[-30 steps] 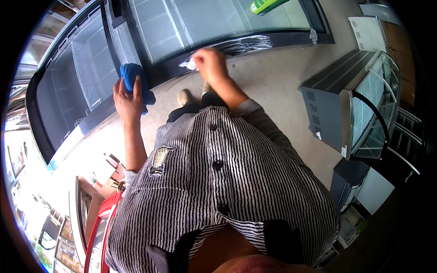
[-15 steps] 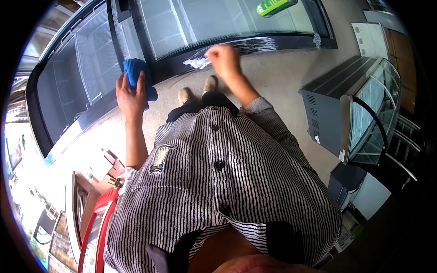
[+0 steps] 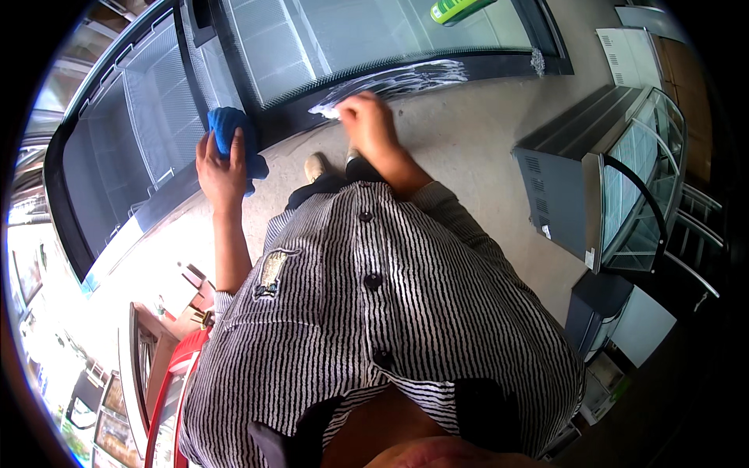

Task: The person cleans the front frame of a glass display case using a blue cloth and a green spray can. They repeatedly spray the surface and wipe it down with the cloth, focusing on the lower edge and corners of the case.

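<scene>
My left hand [image 3: 221, 173] is closed round a bunched blue cloth [image 3: 228, 131], resting by the front edge of a dark chest freezer with glass lids [image 3: 273, 134]. My right hand [image 3: 367, 123] is curled with the fingers pressed together over the freezer's dark front rim. Whatever is in its fingers, if anything, is hidden. White foam [image 3: 413, 76] lies in streaks along the rim to the right of that hand, and a thicker white patch shows at its fingertips. A green can [image 3: 459, 8] lies on the glass at the top of the view.
A silvery mesh scrubber [image 3: 537, 62] sits on the rim's right end. To the right stands a grey display case with curved glass [image 3: 577, 171] on the concrete floor [image 3: 476, 148]. Red-framed furniture [image 3: 173, 382] is close at my lower left. My shoes stand near the freezer's base.
My right hand has moved left and slightly down along the rim, to the left end of the foam streaks. The left hand stays on the blue cloth. The view has shifted slightly.
</scene>
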{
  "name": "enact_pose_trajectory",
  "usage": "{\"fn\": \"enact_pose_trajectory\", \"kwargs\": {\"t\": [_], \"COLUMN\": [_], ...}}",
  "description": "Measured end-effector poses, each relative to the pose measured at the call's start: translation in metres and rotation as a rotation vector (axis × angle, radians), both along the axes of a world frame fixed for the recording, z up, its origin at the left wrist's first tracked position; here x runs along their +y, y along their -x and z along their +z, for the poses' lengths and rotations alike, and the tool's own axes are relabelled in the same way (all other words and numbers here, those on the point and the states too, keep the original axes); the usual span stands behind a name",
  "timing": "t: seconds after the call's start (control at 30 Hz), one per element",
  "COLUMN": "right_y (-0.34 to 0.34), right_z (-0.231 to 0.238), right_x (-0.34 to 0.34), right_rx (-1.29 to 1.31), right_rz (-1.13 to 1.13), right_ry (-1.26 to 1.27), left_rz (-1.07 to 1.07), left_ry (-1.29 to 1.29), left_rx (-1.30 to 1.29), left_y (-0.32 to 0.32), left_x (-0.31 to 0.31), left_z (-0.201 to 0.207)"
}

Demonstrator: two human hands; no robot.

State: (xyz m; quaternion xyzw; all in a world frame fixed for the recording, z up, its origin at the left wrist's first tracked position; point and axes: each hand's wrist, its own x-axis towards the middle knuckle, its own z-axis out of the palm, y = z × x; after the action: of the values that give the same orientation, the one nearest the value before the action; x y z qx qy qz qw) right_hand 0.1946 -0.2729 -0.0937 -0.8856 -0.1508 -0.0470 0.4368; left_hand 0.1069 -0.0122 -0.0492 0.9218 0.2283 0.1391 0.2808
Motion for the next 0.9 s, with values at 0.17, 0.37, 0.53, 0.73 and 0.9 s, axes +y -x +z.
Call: {"fn": "enact_pose_trajectory", "kwargs": {"t": [0.17, 0.37, 0.53, 0.73, 0.9], "right_y": [-0.038, 0.001, -0.052, -0.024, -0.091], "right_z": [-0.006, 0.005, 0.005, 0.014, 0.01], "right_x": [-0.076, -0.016, -0.12, -0.069, -0.189], "right_rx": [0.015, 0.022, 0.041, -0.053, -0.056], "right_rz": [-0.29, -0.058, -0.42, -0.141, -0.518], "right_ry": [0.139, -0.018, 0.11, -0.005, 0.256], "left_rz": [-0.006, -0.008, 0.016, 0.008, -0.008], "left_ry": [-0.001, -0.04, 0.017, -0.03, 0.013], "left_rx": [0.007, -0.005, 0.024, 0.021, 0.0], "left_y": [-0.001, -0.003, -0.004, -0.005, -0.009], "left_x": [-0.001, -0.006, -0.013, -0.017, -0.029], "left_z": [-0.001, 0.0, 0.007, 0.013, 0.025]}}
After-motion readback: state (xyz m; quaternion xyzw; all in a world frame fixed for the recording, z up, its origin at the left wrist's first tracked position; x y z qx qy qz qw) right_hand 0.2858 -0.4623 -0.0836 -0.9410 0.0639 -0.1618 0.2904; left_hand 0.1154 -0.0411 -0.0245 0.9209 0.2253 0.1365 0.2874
